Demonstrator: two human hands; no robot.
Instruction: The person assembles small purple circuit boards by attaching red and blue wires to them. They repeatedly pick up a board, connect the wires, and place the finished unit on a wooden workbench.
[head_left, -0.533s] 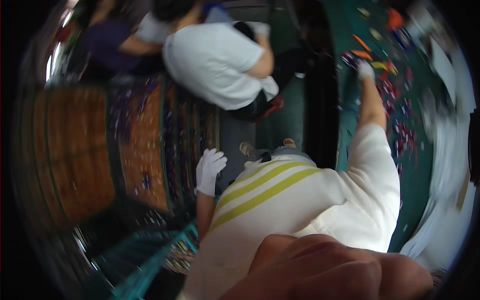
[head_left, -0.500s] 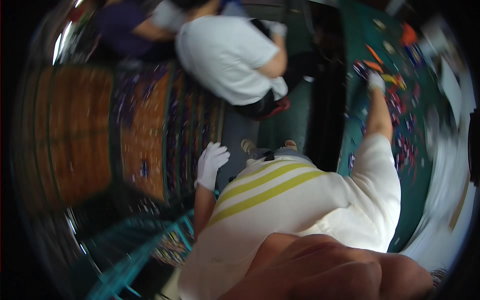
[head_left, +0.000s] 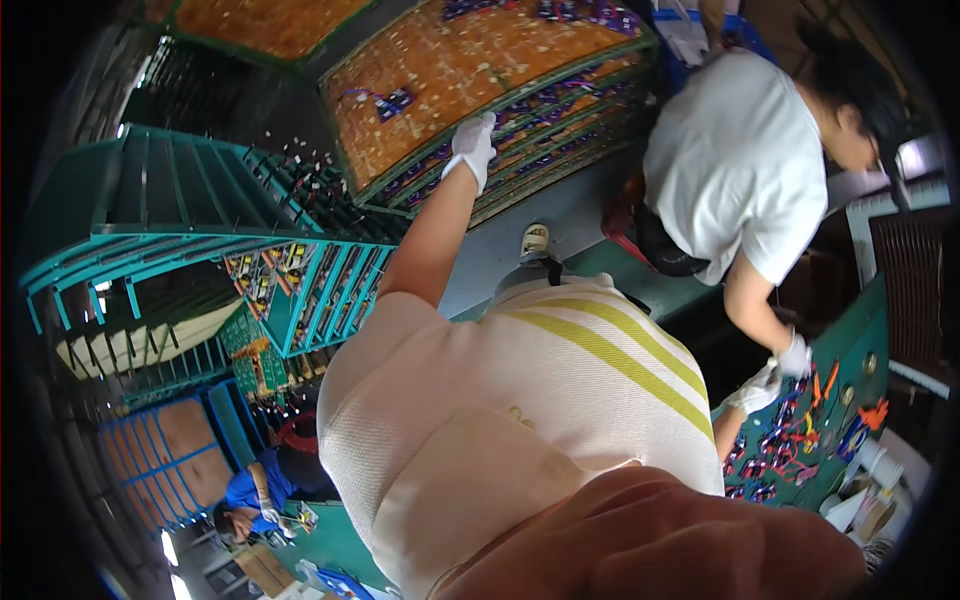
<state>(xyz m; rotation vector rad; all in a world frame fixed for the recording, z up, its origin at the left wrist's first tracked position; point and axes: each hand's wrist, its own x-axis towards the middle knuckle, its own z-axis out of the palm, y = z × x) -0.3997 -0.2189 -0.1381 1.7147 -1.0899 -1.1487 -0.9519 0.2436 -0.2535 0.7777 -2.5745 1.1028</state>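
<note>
My left hand (head_left: 474, 152), in a white glove, is closed at the near edge of the top tray (head_left: 425, 95) of a stack. The tray has a brown base and a green rim; a small purple circuit board with wires (head_left: 393, 103) lies on it. My right hand (head_left: 757, 388), also gloved, is at the green workbench (head_left: 850, 330), fingers bent together; what they hold, if anything, is hidden. Beside it are small purple boards with wires (head_left: 775, 440) and a co-worker's gloved hand (head_left: 795, 357).
A co-worker in a white shirt (head_left: 735, 160) bends over the bench on the right. Orange-handled tools (head_left: 826, 384) lie there. A teal metal rack (head_left: 210, 237) stands left of me. Another person in blue (head_left: 255, 488) works at the lower left.
My view has turned, so the tray stack now sits at the top. My left hand, raised open beside the trays before, now meets the top tray's edge. My right arm is mostly hidden behind my torso.
</note>
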